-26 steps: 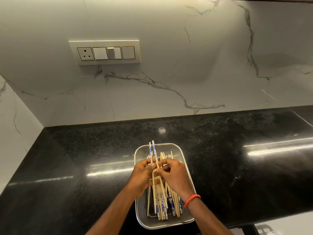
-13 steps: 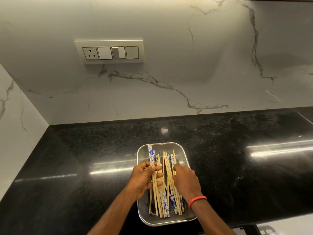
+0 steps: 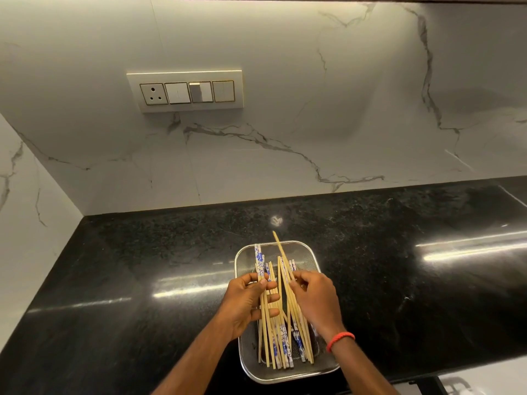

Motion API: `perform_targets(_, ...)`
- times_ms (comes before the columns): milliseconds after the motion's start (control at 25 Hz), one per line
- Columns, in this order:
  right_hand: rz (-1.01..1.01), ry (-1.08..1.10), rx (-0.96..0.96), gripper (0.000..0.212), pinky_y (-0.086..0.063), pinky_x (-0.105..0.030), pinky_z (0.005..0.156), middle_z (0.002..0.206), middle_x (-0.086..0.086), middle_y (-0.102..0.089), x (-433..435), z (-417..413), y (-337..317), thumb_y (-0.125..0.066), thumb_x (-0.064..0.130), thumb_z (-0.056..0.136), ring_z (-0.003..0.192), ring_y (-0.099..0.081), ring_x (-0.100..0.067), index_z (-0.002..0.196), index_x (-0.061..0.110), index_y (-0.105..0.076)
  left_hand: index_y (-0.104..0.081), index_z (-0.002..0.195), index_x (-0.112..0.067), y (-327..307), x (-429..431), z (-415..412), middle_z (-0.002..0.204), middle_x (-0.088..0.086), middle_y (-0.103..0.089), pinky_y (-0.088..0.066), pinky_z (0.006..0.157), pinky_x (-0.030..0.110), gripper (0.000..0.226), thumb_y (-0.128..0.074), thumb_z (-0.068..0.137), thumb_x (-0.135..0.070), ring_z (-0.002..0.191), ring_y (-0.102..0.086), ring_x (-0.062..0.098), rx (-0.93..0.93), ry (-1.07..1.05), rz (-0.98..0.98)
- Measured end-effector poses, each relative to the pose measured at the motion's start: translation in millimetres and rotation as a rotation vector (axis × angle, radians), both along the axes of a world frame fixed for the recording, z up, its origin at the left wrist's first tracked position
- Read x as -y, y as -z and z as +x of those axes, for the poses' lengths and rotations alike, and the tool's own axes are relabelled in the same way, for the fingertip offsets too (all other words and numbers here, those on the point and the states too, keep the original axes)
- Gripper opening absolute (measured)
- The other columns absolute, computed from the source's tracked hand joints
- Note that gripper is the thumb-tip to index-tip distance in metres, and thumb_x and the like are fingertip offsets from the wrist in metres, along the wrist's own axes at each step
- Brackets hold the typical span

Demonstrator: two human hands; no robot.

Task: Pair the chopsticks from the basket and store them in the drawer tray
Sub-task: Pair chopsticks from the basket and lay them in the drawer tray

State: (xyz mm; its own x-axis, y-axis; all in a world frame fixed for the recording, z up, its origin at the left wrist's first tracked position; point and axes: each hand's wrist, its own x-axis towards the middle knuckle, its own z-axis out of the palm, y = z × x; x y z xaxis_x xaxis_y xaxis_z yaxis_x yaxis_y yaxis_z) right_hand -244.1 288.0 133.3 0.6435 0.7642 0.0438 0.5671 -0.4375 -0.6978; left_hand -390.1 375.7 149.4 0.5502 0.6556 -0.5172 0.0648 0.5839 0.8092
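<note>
1. Mesh basket [image 3: 306, 248]: stands on the black countertop [image 3: 142, 266] at its near edge, directly below the person, within easy reach of both hands. The loose chopsticks [image 3: 281, 342] lie lengthwise inside it.
2. Left hand [image 3: 246, 305]: fingers curl under and the thumb presses over a small bundle [image 3: 260, 263] that includes blue-patterned sticks. It probably acts as the holding hand for sticks already selected. The count cannot be told.
3. Right hand [image 3: 318, 299]: thumb and fingertips pinch 1 plain chopstick [image 3: 281, 249]. Its far tip rises past the basket's far rim, likely angled so to free it from the pile for matching.
4. Stage, as judged: sorting and pairing. The drawer tray is out of view, so storage progress cannot be told.
5. Surroundings: a switch plate [image 3: 185, 91] on the marble wall; a red band [image 3: 340, 339] on the right wrist.
</note>
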Motion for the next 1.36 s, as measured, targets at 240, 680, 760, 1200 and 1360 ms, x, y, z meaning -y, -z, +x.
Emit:
perform_targets(240, 0.142, -0.206, -0.265, 0.016, -0.053, -0.016, 0.075, 0.094, 0.012, -0.068, -3.2, -24.5, -40.7, -0.071, 0.023, 0.088, 0.087, -0.064, -0.002, 0.097, 0.035, -0.075, -0.063, 0.117, -0.003, -5.2, -8.8, -2.9, 0.106, 0.022, -0.076, -0.064, 0.068, 0.050, 0.021, -0.059, 0.098, -0.011, 0.087, -0.075, 0.038, 0.085, 0.077, -0.092)
perform_targets(680, 0.026, 0.006, -0.135, 0.012, -0.057, -0.018, 0.073, 0.087, 0.015, -0.073, 6.2, -74.3, -18.2, -0.072, 0.038, 0.083, 0.081, -0.067, 0.003, 0.094, 0.031, -0.070, -0.061, 0.118, -0.001, 7.7, -18.5, -14.3, 0.100, 0.020, -0.076, -0.064, 0.064, 0.042, 0.022, -0.059, 0.098, -0.010, 0.085, -0.076, 0.031, 0.065, 0.202, -0.060)
perform_targets(760, 0.026, 0.026, -0.191, 0.019, -0.058, -0.020, 0.073, 0.089, 0.013, -0.073, 11.7, -76.5, -15.7, -0.075, 0.033, 0.083, 0.083, -0.069, 0.001, 0.098, 0.035, -0.062, -0.060, 0.119, -0.002, 8.7, -16.2, -14.1, 0.099, 0.020, -0.076, -0.063, 0.062, 0.043, 0.023, -0.060, 0.097, -0.009, 0.080, -0.075, 0.031, 0.061, 0.236, -0.046)
perform_targets(1200, 0.196, 0.264, -0.557, 0.031, -0.062, -0.030, 0.066, 0.079, -0.004, -0.078, 55.9, -71.6, -26.0, -0.073, 0.013, 0.086, 0.072, -0.076, -0.013, 0.109, 0.027, -0.056, -0.062, 0.117, -0.002, 7.0, 15.0, 6.9, 0.106, 0.021, -0.076, -0.062, 0.072, 0.057, 0.022, -0.060, 0.097, -0.013, 0.086, -0.073, 0.040, 0.062, 0.473, -0.036)
perform_targets(1360, 0.245, 0.323, -0.585, 0.041, -0.062, -0.035, 0.066, 0.079, -0.008, -0.076, 77.3, -65.7, -20.1, -0.073, 0.012, 0.087, 0.073, -0.076, -0.019, 0.118, 0.027, -0.050, -0.061, 0.118, -0.002, 5.1, 35.1, 18.2, 0.109, 0.017, -0.076, -0.063, 0.065, 0.050, 0.023, -0.060, 0.098, -0.014, 0.081, -0.074, 0.036, 0.076, 0.551, -0.041)
